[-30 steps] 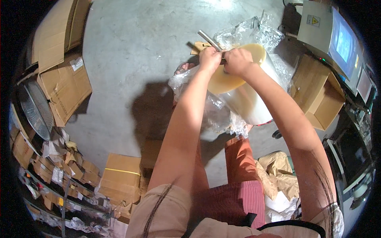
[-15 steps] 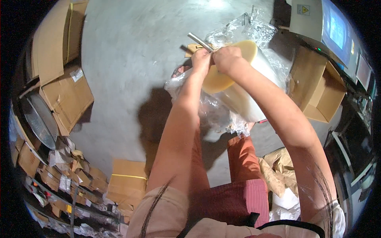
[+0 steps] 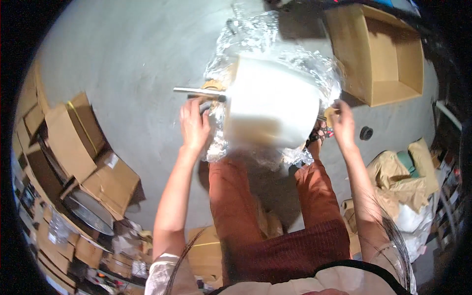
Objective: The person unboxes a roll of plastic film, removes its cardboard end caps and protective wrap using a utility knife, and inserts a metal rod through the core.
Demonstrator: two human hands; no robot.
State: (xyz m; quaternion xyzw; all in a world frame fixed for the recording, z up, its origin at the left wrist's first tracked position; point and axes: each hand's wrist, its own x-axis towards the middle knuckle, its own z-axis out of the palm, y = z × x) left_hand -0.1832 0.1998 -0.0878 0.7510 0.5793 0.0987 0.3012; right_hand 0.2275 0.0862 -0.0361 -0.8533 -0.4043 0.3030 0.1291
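A large roll of whitish film [image 3: 275, 101] lies sideways in front of my legs, its lower part blurred, on crumpled clear plastic wrap [image 3: 246, 37]. From its left end sticks out a silver metal rod [image 3: 196, 91]. Just below that rod is my left hand [image 3: 194, 128], its fingers bent around a small dark grey piece [image 3: 205, 106] whose kind I cannot make out. At the roll's right end, my right hand [image 3: 344, 123] has bent fingers, with thumb and forefinger apart beside a small yellowish disc [image 3: 331, 116] and the short rod end [image 3: 321, 118].
A black ring [image 3: 366, 132] lies on the grey floor right of my right hand. An open cardboard box [image 3: 371, 88] stands at the far right. Brown paper and white bags [image 3: 403, 179] are at the right. Flattened cartons [image 3: 110, 179] and a round grey mesh piece [image 3: 88, 211] fill the left.
The roll has gone from tilted, with its yellowish end facing up, to lying sideways. My hands, together at the rod before, have parted to opposite ends. The view has shifted.
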